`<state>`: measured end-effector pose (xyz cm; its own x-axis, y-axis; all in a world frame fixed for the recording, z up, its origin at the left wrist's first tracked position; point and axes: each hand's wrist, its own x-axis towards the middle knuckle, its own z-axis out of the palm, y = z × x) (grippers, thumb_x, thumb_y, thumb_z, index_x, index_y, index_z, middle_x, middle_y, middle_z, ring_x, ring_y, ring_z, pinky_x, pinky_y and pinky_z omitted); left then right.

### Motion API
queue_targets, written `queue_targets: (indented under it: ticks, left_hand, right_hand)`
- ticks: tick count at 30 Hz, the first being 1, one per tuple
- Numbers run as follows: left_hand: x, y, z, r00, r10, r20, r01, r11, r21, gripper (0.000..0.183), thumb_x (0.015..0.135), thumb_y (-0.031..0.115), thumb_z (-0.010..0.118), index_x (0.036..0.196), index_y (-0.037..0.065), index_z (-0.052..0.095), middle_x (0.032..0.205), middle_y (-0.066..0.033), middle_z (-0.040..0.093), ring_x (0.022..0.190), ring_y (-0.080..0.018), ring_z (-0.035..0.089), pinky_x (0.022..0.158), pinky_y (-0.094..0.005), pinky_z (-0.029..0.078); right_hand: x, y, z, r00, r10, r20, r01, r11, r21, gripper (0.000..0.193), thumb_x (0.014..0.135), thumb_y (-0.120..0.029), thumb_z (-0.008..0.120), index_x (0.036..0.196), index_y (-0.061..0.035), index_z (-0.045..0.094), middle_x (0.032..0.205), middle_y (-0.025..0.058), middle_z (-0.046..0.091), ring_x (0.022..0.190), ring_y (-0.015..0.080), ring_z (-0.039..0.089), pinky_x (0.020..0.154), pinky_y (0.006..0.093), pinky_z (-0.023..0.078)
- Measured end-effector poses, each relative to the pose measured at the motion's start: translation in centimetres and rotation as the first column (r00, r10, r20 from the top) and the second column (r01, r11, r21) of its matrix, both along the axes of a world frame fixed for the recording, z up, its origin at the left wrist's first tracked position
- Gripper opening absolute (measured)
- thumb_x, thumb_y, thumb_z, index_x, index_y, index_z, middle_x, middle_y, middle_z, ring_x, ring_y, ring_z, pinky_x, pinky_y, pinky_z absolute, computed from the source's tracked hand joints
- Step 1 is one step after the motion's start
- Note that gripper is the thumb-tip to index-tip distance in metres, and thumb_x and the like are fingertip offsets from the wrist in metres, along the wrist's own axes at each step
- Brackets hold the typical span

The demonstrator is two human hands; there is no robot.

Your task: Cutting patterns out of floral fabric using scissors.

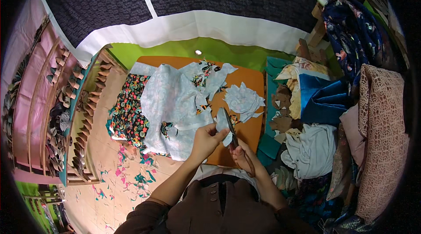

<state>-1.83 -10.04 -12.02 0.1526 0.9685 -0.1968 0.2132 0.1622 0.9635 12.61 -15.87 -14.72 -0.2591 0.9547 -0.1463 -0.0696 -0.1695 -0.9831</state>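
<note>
Orange table (253, 78) below us; floral cloth (130, 109) covers its left side, stack of pale cut pieces (244, 101) on its right. Our left hand (206, 141) pinches a pale fabric piece (222, 121) above the table's near half; our right hand (240, 155) grips scissors (231, 129) at that piece. We read this as trimming. Next snip probably wants a steady pinch, fingertips clear of the blades.
</note>
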Motion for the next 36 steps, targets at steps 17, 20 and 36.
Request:
queue_targets:
  ticks: [17, 20, 36]
  left_hand:
    - [-1.0, 0.3, 0.7, 0.988, -0.154, 0.000, 0.153, 0.985, -0.079, 0.027, 0.072, 0.020, 0.064, 0.059, 0.001, 0.052, 0.050, 0.0031, 0.043, 0.049, -0.0032, 0.035, 0.043, -0.0215, 0.027]
    - [-1.1, 0.3, 0.6, 0.989, -0.149, 0.014, 0.150, 0.981, -0.123, 0.026, 0.072, 0.021, 0.064, 0.060, 0.001, 0.052, 0.051, 0.0020, 0.044, 0.050, -0.0037, 0.036, 0.044, -0.0219, 0.028]
    - [0.0, 0.6, -0.1, 0.996, -0.005, 0.090, -0.004, 0.995, 0.104, 0.018, 0.076, 0.017, 0.061, 0.081, 0.000, 0.055, 0.057, 0.0013, 0.049, 0.051, -0.0042, 0.041, 0.047, -0.0201, 0.032]
  right_hand:
    - [0.4, 0.3, 0.6, 0.998, 0.053, 0.015, -0.051, 0.993, -0.104, 0.061, 0.073, -0.065, 0.037, 0.087, -0.0063, 0.043, 0.065, -0.0047, 0.035, 0.051, 0.0009, 0.035, 0.041, 0.0146, 0.028]
    - [0.5, 0.2, 0.3, 0.998, 0.046, 0.043, -0.039, 0.988, -0.149, 0.058, 0.075, -0.063, 0.037, 0.085, -0.0065, 0.044, 0.065, -0.0043, 0.036, 0.050, 0.0010, 0.035, 0.041, 0.0142, 0.028]
    - [0.5, 0.2, -1.6, 0.999, 0.003, -0.053, -0.011, 0.989, -0.145, 0.056, 0.075, -0.061, 0.042, 0.085, -0.0061, 0.043, 0.070, -0.0037, 0.037, 0.059, 0.0028, 0.036, 0.050, 0.0152, 0.029]
